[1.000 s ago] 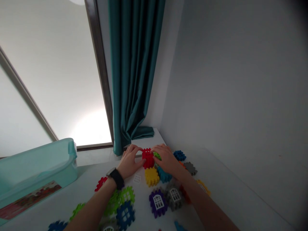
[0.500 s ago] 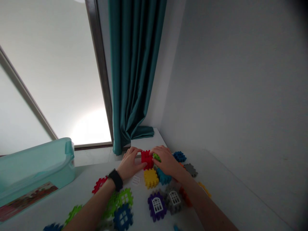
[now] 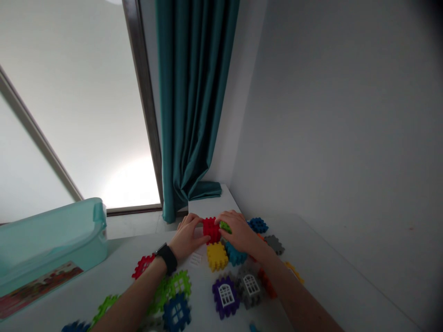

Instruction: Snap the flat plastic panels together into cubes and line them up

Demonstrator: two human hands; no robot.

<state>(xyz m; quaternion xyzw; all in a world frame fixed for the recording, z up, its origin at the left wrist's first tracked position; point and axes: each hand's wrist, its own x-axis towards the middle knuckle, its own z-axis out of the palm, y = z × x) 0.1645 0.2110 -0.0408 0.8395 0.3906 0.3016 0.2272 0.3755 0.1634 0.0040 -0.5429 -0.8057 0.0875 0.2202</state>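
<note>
A red toothed building block (image 3: 211, 229) stands upright at the far part of the table, between my two hands. My left hand (image 3: 187, 237), with a black watch on its wrist, pinches its left side between thumb and fingers. On the opposite side my right hand (image 3: 236, 231) grips the block's right edge, its fingers curled. A light green piece (image 3: 225, 226) shows under the right fingers; whether it is joined to the red block I cannot tell. Just in front lie a yellow block (image 3: 217, 257) and a teal block (image 3: 236, 253).
A purple block (image 3: 226, 296) and a grey block (image 3: 249, 287) with white windows lie nearer me. Green and dark blue pieces (image 3: 177, 311) spread under my left arm. A mint plastic bin (image 3: 69, 249) stands at left, a wall (image 3: 332, 138) at right, a teal curtain (image 3: 194, 101) behind.
The red block has tilted slightly between my hands, and my left hand has shifted a little down and left. The pieces on the table lie as before.
</note>
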